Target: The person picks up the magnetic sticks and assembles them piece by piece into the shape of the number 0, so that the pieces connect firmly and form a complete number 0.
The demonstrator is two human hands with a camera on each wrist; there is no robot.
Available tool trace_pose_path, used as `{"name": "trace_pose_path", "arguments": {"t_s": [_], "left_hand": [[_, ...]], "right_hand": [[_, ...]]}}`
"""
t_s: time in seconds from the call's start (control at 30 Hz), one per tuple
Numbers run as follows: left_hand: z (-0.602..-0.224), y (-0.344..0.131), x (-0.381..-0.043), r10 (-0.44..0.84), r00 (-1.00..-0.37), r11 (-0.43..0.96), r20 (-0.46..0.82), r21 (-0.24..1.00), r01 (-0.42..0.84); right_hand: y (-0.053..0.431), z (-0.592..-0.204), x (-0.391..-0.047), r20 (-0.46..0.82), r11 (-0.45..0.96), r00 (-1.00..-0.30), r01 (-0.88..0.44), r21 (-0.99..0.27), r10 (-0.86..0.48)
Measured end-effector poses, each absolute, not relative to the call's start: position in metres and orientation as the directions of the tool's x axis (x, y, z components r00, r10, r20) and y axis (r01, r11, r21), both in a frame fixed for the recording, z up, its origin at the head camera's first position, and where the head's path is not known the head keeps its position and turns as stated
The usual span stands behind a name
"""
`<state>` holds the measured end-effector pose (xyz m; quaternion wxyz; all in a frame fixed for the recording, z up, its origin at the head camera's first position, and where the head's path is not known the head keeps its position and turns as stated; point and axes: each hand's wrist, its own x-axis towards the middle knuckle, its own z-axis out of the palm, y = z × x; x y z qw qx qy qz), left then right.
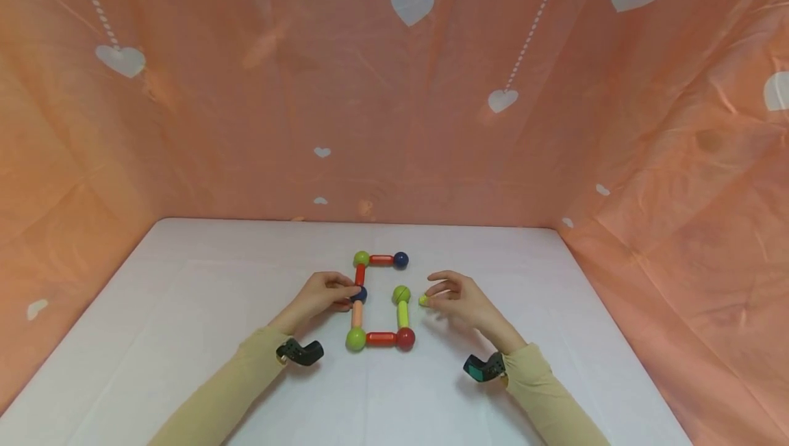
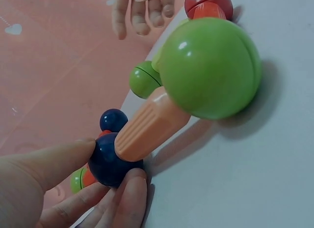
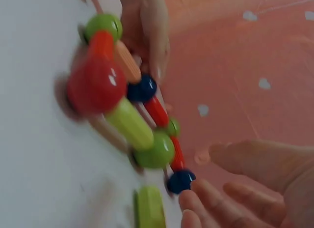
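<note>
My left hand (image 1: 323, 293) pinches a dark blue ball (image 2: 109, 161) between thumb and fingers. That ball joins a peach stick (image 2: 154, 122) to a red stick (image 1: 360, 275) in a chain of balls and sticks on the table. A light green ball (image 1: 401, 294) tops the yellow-green stick (image 1: 403, 314) at the chain's near right end. Right of that ball, my right hand (image 1: 459, 300) hovers with fingers spread apart. A loose yellow-green stick (image 3: 151, 208) lies beneath it; the hand hides most of this stick in the head view.
The chain also has a red ball (image 1: 405, 338), a green ball (image 1: 355, 339) and a red stick (image 1: 381, 339) along its near side. Farther back are another green ball (image 1: 361, 258) and a dark blue ball (image 1: 401, 259). An orange cloth (image 1: 370, 103) hangs behind the white table (image 1: 216, 261).
</note>
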<state>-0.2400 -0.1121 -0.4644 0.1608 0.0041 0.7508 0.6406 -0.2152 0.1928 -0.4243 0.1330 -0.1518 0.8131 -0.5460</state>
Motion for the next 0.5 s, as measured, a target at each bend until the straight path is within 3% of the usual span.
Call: {"name": "trace_pose_path", "arguments": {"t_s": [0.3, 0.5], "left_hand": [[-0.464, -0.113, -0.240, 0.211, -0.948, 0.179, -0.237, 0.963, -0.200], [-0.465, -0.113, -0.240, 0.203, -0.947, 0.192, -0.249, 0.958, -0.211]], "right_hand": [[0.207, -0.431, -0.230, 0.098, 0.450, -0.899, -0.305, -0.839, -0.427], [0.206, -0.446, -0.233, 0.034, 0.554, -0.894, -0.307, -0.774, -0.447]]}}
